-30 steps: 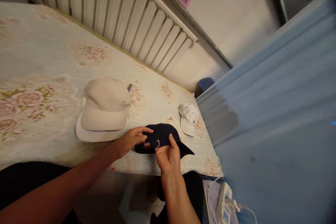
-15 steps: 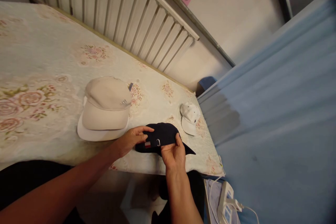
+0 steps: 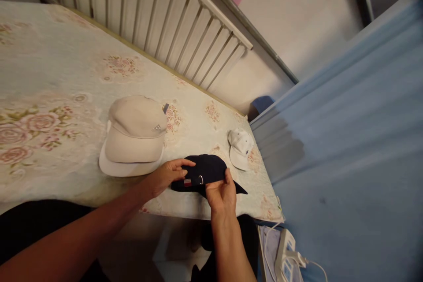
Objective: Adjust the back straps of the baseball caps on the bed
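At lower centre of the frame, the dark cap (image 3: pixel 211 166) is best steadied lightly from both sides, so it is not creased. Its right side is gripped in the upturned right hand (image 3: pixel 222 193); its left is touched by the left hand (image 3: pixel 165 177), thumb and forefinger slightly parted; whether it is pinched there cannot be told.

A dark cap (image 3: pixel 209 167), with a metal buckle (image 3: pixel 201 179) and striped tag (image 3: pixel 187 183), is held near the flowered cover's (image 3: pixel 194 119) front edge, its brim (image 3: pixel 241 188) pointed right.
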{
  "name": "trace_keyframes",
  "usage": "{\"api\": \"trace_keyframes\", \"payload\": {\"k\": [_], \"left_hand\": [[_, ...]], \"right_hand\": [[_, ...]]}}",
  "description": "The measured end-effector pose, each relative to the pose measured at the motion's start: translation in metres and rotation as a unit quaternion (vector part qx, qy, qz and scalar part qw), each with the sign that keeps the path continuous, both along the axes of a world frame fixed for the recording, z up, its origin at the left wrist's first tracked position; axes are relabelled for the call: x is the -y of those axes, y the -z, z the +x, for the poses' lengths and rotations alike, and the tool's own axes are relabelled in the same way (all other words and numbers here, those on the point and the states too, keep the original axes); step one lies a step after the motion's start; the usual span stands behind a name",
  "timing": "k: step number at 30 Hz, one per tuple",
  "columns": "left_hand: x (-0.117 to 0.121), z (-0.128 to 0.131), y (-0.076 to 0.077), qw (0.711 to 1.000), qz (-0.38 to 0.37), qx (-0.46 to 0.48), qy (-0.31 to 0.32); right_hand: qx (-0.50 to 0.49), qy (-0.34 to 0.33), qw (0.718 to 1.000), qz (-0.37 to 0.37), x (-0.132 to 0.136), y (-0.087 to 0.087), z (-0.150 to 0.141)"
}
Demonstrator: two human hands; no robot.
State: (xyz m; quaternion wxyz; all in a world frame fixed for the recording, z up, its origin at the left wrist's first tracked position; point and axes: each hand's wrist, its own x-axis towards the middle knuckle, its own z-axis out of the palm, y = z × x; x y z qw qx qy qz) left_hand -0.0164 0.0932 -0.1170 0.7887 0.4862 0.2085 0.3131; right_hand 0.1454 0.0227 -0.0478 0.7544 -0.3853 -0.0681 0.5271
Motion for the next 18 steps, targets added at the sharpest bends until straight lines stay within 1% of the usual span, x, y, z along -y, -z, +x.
{"api": "trace_keyframes", "payload": {"k": [3, 7, 11, 15, 18], "left_hand": [[0.0, 0.001, 0.002, 1.0, -0.004, 0.001, 0.003], [-0.001, 0.002, 0.005, 1.0, -0.006, 0.005, 0.007], [0.0, 0.002, 0.005, 1.0, -0.011, 0.004, 0.007], [0.0, 0.001, 0.003, 1.0, 0.005, -0.001, 0.002], [0.0, 0.002, 0.004, 1.0, 0.004, -0.003, 0.003]], "right_hand": [[-0.009, -0.008, 1.0, -0.001, 0.001, -0.001, -0.01], [-0.007, -0.018, 1.0, -0.023, 0.002, -0.001, -0.02], [-0.008, -0.016, 1.0, -0.019, 0.0, 0.0, -0.012], [-0.009, 0.002, 1.0, -0.008, -0.001, -0.001, 0.001], [-0.014, 0.008, 1.0, -0.007, -0.001, -0.001, -0.002]]}}
